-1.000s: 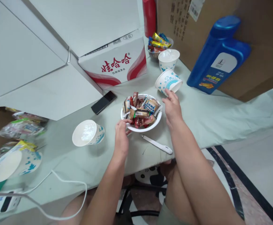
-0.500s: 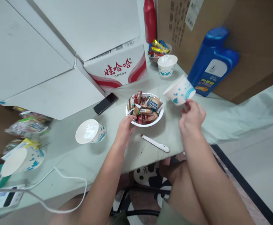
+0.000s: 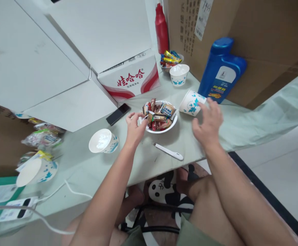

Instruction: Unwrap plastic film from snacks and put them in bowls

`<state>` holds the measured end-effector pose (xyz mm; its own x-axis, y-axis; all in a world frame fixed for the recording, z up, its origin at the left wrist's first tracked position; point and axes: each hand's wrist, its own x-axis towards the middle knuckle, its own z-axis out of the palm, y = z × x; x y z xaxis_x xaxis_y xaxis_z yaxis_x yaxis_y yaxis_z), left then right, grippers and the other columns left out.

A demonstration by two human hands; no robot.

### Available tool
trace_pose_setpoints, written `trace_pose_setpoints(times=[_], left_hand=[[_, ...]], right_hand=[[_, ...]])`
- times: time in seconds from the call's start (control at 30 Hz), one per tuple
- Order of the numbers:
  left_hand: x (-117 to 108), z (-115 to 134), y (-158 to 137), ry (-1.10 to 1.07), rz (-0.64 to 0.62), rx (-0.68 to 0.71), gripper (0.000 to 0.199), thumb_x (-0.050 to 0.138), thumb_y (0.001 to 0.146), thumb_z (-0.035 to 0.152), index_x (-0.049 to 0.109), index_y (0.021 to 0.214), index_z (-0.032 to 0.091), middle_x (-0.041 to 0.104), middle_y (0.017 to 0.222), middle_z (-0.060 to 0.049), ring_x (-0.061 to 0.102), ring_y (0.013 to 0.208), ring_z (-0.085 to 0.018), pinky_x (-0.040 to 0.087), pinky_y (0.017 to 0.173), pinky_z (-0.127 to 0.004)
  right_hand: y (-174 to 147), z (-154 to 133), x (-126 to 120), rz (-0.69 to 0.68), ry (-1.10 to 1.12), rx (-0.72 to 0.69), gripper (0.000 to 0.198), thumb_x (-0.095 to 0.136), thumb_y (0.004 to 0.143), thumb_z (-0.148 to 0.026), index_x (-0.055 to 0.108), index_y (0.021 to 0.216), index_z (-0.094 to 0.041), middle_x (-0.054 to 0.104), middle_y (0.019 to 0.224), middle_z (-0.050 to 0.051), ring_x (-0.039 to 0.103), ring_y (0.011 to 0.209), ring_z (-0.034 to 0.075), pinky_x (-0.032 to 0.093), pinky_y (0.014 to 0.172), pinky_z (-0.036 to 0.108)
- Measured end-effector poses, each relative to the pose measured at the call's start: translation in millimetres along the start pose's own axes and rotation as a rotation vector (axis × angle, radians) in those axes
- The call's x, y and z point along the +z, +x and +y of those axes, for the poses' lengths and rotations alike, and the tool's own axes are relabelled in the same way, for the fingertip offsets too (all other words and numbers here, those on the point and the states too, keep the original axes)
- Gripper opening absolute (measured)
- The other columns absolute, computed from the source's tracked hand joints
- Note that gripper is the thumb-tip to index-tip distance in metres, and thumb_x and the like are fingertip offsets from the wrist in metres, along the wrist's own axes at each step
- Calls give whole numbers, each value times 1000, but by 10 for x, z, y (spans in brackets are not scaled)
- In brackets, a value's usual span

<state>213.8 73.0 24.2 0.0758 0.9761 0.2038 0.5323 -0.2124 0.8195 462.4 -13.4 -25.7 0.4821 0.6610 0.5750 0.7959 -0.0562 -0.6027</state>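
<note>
A white bowl (image 3: 173, 125) full of wrapped snacks (image 3: 160, 115) sits on the cloth-covered table. My left hand (image 3: 135, 128) is at its left rim, thumb and forefinger apart; whether it touches the rim is hard to tell. To the bowl's right, a white paper cup (image 3: 190, 103) with blue leaf prints is tipped on its side, base toward my right hand (image 3: 209, 121). That hand is open, fingers spread beside the base. A white utility knife (image 3: 168, 151) lies in front of the bowl.
Other paper cups stand left (image 3: 104, 140), far left (image 3: 37, 171) and behind (image 3: 179, 75). A phone (image 3: 118, 114), a white carton (image 3: 130, 82), a bowl of candy (image 3: 171, 60), a red bottle (image 3: 161, 30) and a blue jug (image 3: 220, 71) are around. A white cable (image 3: 48, 196) crosses the left side.
My right hand has let go of the paper cup, which was held tilted and now rests on its side. My left hand's fingers have drawn up at the bowl's rim. The view has shifted slightly.
</note>
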Motion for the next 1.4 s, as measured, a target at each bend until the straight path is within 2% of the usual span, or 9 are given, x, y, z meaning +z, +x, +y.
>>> trace_pose_setpoints(times=[0.1,0.17,0.37,0.6,0.73,1.03,1.13,1.27,1.4], left_hand=[[68,114,-2,145,-115,83,31,67,77,28,67,107,23,35,144,-13,26,151,-32,28,123,-48],[120,157,-36,224,-192,121,41,71,75,30,65,115,24,28,151,-13,21,154,-35,24,124,-51],[235,90,-80,342,-283,232,65,81,68,35,60,129,26,18,159,-15,14,156,-42,22,124,-58],[370,76,28,350,-302,267,73,83,67,41,57,133,27,13,161,-15,10,156,-42,22,124,-57],[489,132,203,337,-329,252,72,85,63,40,58,129,27,15,161,-14,11,156,-42,22,123,-58],[857,214,785,343,-382,289,72,87,60,40,59,124,26,17,162,-15,12,156,-42,22,124,-56],[1009,237,946,364,-363,320,70,87,60,40,60,123,26,19,163,-14,16,155,-43,23,124,-54],[1214,287,1144,375,-372,330,70,86,60,42,61,124,26,21,164,-13,15,156,-41,19,125,-53],[1387,353,1332,363,-376,331,67,84,62,42,61,123,27,24,163,-11,13,156,-40,17,126,-53]], right_hand=[[22,-175,201,-164,-103,38,63,50,77,-23,52,140,-26,48,153,11,29,147,38,21,114,66],[13,-199,224,-149,-134,109,63,50,79,-25,51,142,-25,52,146,13,31,144,39,19,113,67],[-103,47,-19,47,-91,261,73,57,79,-47,44,144,-14,46,128,21,45,125,41,34,106,66],[-123,-24,23,-195,5,217,87,66,73,-59,40,146,-21,42,141,18,47,131,38,44,106,58],[-121,-58,45,-202,19,255,101,72,65,-60,37,150,-19,43,143,19,48,131,39,45,105,59],[-112,285,58,-5,272,583,51,41,92,-56,60,126,-22,59,132,14,51,131,34,36,115,59],[-114,122,-11,103,136,450,54,45,93,-51,51,136,-20,48,145,18,43,140,34,29,118,63],[-283,-282,-60,219,195,40,45,49,91,-33,45,136,-25,49,135,16,47,135,34,39,111,64],[-484,-686,-31,70,452,-265,40,54,79,-18,51,118,-28,55,104,8,61,105,29,55,88,54]])
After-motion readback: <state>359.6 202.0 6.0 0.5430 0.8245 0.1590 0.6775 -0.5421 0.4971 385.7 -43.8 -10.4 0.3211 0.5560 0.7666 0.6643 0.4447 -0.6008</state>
